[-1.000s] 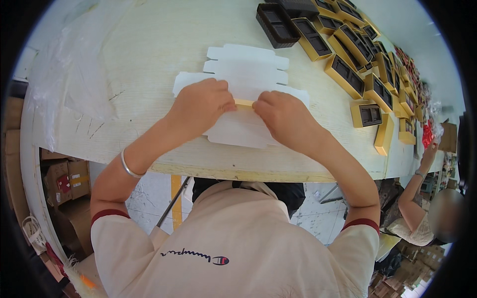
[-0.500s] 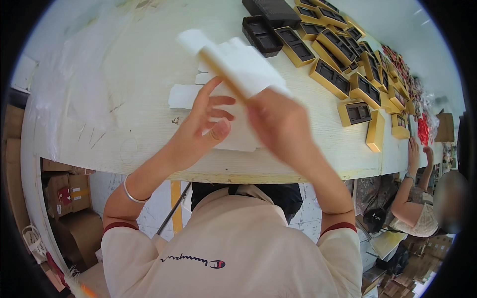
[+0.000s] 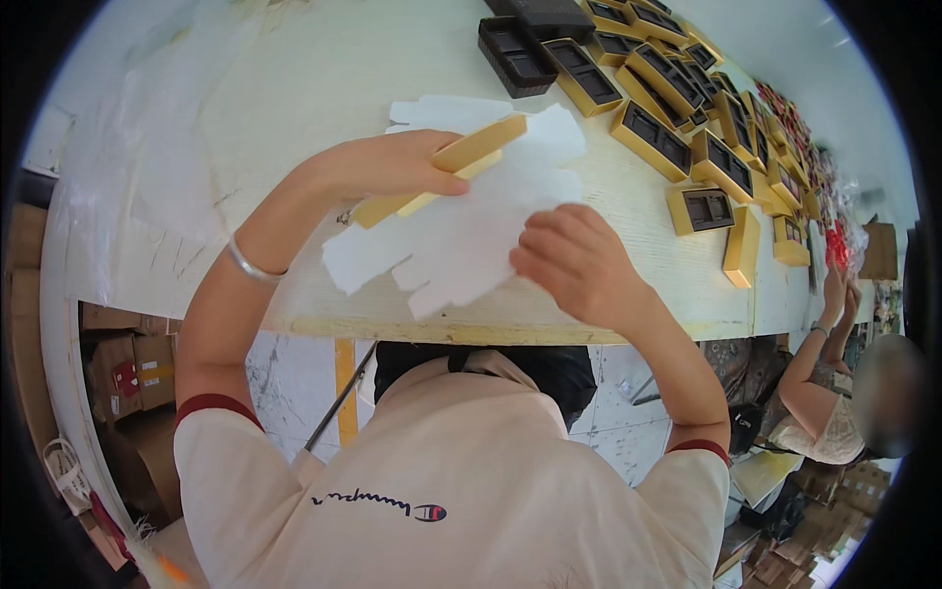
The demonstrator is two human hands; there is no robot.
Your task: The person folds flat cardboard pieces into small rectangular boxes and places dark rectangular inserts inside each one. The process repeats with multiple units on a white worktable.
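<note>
My left hand (image 3: 417, 162) is closed on a flat cardboard box blank (image 3: 481, 221), its thumb on a folded gold edge strip (image 3: 481, 144). The blank's white side faces up, with notched flaps at its ends, and it is tilted above the table. At its right edge is my right hand (image 3: 574, 260), with fingers curled together. Whether those fingers pinch anything is hidden. Behind the held piece, more white cardboard (image 3: 446, 106) shows on the table, partly covered.
Gold boxes with dark inserts (image 3: 653, 137) crowd the far right. Dark plastic trays (image 3: 517, 56) sit at the back, and clear plastic film (image 3: 147, 167) covers the left side. A co-worker (image 3: 824, 402) has both hands near red items on the right.
The blank has gone from my right hand to my left, tilting its white side up. My left hand has closed on it; my right has drawn back to its edge.
</note>
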